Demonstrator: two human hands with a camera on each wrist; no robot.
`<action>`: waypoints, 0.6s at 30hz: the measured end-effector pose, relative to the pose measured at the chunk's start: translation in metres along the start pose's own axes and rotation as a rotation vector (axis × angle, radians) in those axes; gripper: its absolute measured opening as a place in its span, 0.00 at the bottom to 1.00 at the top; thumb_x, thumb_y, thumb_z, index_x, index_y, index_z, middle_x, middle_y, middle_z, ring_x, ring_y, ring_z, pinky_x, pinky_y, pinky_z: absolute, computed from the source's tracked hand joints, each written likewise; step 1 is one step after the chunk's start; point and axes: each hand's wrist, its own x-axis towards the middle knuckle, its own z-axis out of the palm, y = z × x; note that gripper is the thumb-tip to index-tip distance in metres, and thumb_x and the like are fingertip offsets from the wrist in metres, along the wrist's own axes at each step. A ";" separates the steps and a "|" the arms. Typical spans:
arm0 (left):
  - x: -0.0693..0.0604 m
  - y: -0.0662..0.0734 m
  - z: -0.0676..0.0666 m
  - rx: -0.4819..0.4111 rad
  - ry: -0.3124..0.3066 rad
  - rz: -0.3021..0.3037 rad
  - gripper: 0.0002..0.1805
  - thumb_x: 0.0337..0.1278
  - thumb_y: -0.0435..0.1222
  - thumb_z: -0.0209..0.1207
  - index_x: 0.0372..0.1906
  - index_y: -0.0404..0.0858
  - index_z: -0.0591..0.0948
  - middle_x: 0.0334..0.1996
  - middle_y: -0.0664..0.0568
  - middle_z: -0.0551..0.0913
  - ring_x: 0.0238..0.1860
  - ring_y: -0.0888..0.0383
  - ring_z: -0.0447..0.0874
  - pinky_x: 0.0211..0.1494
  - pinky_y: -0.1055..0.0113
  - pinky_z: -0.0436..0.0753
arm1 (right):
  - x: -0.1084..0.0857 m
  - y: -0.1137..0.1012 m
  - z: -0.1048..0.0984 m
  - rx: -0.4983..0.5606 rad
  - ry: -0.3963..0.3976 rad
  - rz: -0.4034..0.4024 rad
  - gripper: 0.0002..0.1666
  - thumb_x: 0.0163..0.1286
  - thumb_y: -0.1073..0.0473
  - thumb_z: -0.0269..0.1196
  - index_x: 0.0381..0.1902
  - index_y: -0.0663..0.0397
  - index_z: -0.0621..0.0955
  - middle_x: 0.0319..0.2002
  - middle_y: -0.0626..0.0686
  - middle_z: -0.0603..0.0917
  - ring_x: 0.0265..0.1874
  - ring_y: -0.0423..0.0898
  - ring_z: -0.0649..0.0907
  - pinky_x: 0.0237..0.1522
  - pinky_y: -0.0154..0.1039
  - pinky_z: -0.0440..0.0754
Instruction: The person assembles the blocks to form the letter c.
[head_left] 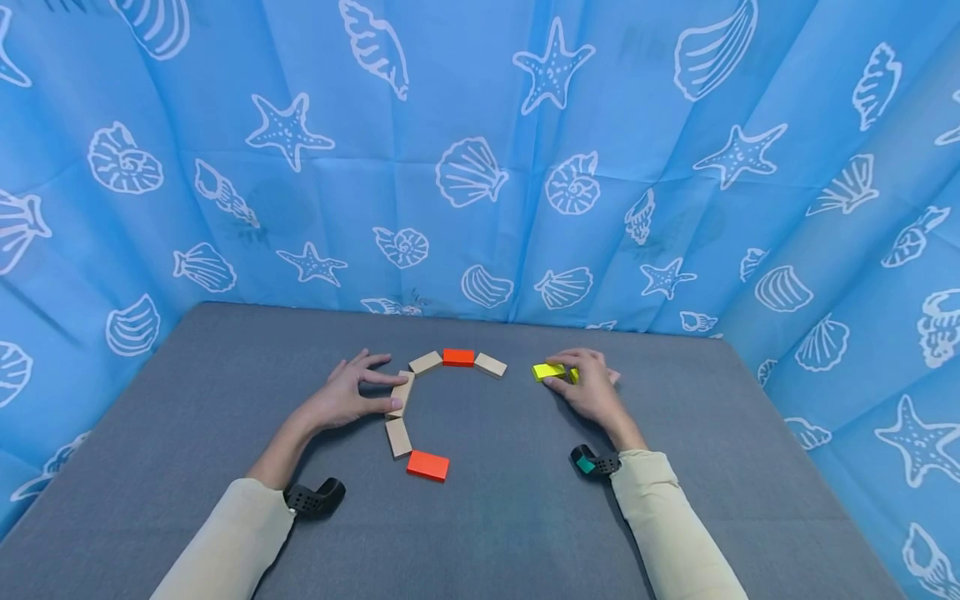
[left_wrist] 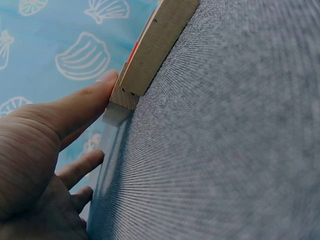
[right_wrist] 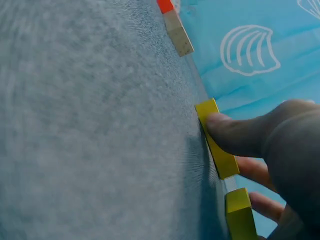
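My left hand point(head_left: 348, 392) holds a plain wooden block point(head_left: 402, 393) between thumb and forefinger, its other fingers spread. In the left wrist view the thumb point(left_wrist: 90, 102) presses on that block, which meets another wooden block point(left_wrist: 157, 47). My right hand point(head_left: 592, 387) pinches a yellow block point(head_left: 547, 372), its thumb point(right_wrist: 240, 132) on the near face in the right wrist view. A second yellow block point(right_wrist: 241, 215) stands just beyond the first, by the other fingers and partly hidden by the hand in the head view.
Wooden blocks and red blocks curve across the grey table: a red block point(head_left: 458, 357) at the back between wooden blocks point(head_left: 426, 362), another wooden block point(head_left: 398, 437) and a red block point(head_left: 428, 466) nearer. A blue shell-patterned curtain point(head_left: 480, 250) hangs behind.
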 end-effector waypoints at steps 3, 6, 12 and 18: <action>0.000 -0.001 0.000 0.002 0.001 0.004 0.26 0.58 0.45 0.72 0.60 0.42 0.85 0.73 0.33 0.65 0.78 0.29 0.39 0.73 0.29 0.33 | -0.001 -0.006 0.000 -0.001 -0.024 -0.030 0.18 0.65 0.60 0.73 0.52 0.57 0.88 0.55 0.60 0.83 0.64 0.63 0.67 0.61 0.73 0.48; 0.000 -0.001 0.000 0.004 0.001 0.006 0.26 0.58 0.46 0.72 0.60 0.42 0.85 0.73 0.33 0.65 0.78 0.29 0.39 0.73 0.29 0.33 | -0.002 -0.010 0.000 0.002 -0.049 -0.091 0.17 0.63 0.59 0.74 0.50 0.57 0.88 0.52 0.59 0.84 0.62 0.63 0.69 0.59 0.71 0.49; 0.000 -0.001 0.000 0.003 -0.005 0.000 0.26 0.58 0.46 0.72 0.60 0.42 0.85 0.74 0.34 0.65 0.78 0.30 0.39 0.73 0.30 0.33 | -0.004 -0.018 0.003 0.024 -0.116 -0.190 0.16 0.62 0.55 0.75 0.48 0.52 0.89 0.47 0.52 0.86 0.53 0.55 0.72 0.51 0.59 0.57; 0.000 0.000 -0.001 -0.004 -0.007 0.002 0.26 0.58 0.46 0.72 0.60 0.42 0.85 0.74 0.33 0.64 0.78 0.30 0.38 0.73 0.30 0.33 | -0.005 -0.028 0.008 0.162 -0.317 -0.219 0.17 0.65 0.55 0.74 0.52 0.46 0.89 0.44 0.46 0.84 0.45 0.47 0.77 0.47 0.46 0.74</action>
